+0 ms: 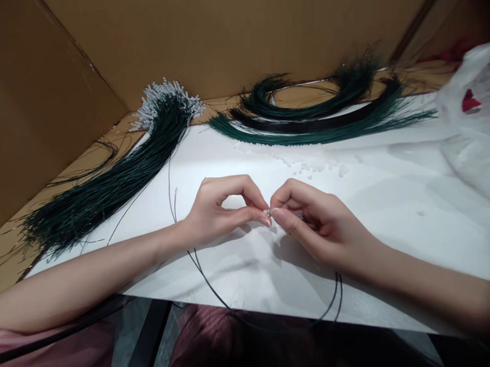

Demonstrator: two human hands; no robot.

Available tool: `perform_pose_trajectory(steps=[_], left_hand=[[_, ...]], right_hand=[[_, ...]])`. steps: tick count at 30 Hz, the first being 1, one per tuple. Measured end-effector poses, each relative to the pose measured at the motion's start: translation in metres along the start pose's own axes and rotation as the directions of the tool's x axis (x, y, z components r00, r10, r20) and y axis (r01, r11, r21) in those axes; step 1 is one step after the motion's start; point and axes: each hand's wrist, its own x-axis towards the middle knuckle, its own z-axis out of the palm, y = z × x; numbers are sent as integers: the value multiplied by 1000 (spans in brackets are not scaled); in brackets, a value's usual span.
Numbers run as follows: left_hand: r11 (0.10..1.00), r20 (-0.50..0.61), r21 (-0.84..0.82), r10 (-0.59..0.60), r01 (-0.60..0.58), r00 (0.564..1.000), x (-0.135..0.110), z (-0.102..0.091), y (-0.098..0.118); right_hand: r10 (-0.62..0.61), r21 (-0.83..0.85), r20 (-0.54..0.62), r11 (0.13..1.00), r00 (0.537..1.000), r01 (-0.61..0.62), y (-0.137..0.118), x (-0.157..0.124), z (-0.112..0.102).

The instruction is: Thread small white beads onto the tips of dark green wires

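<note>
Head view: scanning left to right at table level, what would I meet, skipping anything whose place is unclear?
Bundle of dark green strands with whitish tips → left hand → right hand → translucent plastic bag.

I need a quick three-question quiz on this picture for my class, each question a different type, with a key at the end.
1. Where in the picture is the pale-tipped bundle?
A. Left of the left hand
B. Right of the right hand
C. Between the hands
2. True or false: both hands lie flat with fingers spread.
3. Fill in: the curved bundles beyond the hands are dark green and ____.

Key: 1. A; 2. False, the fingers are pinched; 3. black
</note>
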Motion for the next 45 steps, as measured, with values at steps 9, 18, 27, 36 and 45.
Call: perform_pose_trajectory(steps=[9,18,27,36,45], left_hand=[[1000,-7,-19,-12,12,1000,0,0,0],[1000,-12,-17,-19,19,1000,0,0,0],[999,-5,-27,-20,20,1000,-1,-1,-1],[999,2,-31,-20,20,1000,-1,0,-1],[999,14,-48,-9,10,1000,-1,-1,-1]], right_hand=[[2,-6,-2,1000,1000,-2,0,-1,-1],[0,-13,-3,1000,1000,0,0,0,0],[-6,-16,-5,1000,1000,6,1,0,0],[-13,2,-4,1000,1000,13,-1,1,0],[-53,-6,-16,999,998,53,3,1,1]])
